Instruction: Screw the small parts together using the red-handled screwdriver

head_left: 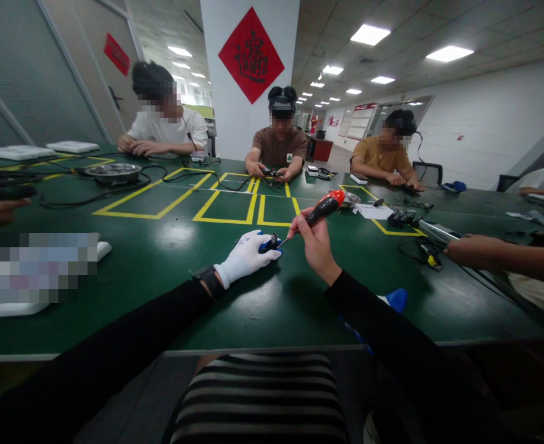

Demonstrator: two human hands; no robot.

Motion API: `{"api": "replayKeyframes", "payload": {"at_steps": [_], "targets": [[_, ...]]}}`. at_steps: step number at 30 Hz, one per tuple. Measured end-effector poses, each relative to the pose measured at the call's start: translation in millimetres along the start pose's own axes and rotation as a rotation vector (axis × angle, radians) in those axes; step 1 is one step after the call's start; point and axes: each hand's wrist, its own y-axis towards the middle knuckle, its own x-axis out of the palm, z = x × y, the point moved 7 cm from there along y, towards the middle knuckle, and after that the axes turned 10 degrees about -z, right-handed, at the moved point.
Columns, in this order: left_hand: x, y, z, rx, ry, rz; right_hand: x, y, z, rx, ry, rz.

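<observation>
My left hand (248, 254), in a white glove with blue fingertips, is closed on a small black part (271, 243) with a metal end, held low over the green table. Bare and ungloved, my right hand (316, 243) grips a screwdriver (324, 209) with a black and red handle. Its shaft slants down to the left, and the tip is at the black part between my left fingers. Whether the tip sits in a screw is too small to tell. A blue and white glove (395, 300) lies by my right forearm.
Yellow tape rectangles (223, 220) mark the green table (161, 333). A metal dish (113, 172) and black cables lie at the left. Co-workers sit across the table; another person's hand (473, 251) reaches in at the right beside cables and black parts (404, 217).
</observation>
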Motion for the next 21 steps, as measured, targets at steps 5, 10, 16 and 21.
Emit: {"api": "replayKeyframes", "payload": {"at_steps": [5,10,16,21], "targets": [[-0.2,-0.2,-1.0,-0.013,-0.005,-0.005,1.7,-0.1,-2.2,-0.007,-0.002,-0.015],[0.2,0.3,0.0,-0.001,-0.003,-0.008,1.7,-0.4,-2.7,-0.018,0.019,-0.024],[0.0,0.4,-1.8,-0.023,-0.017,-0.001,1.2,-0.9,-1.0,-0.003,0.011,-0.026],[-0.8,-0.4,-0.9,-0.023,-0.018,0.001,1.0,-0.4,-0.1,-0.007,0.025,-0.030]]}}
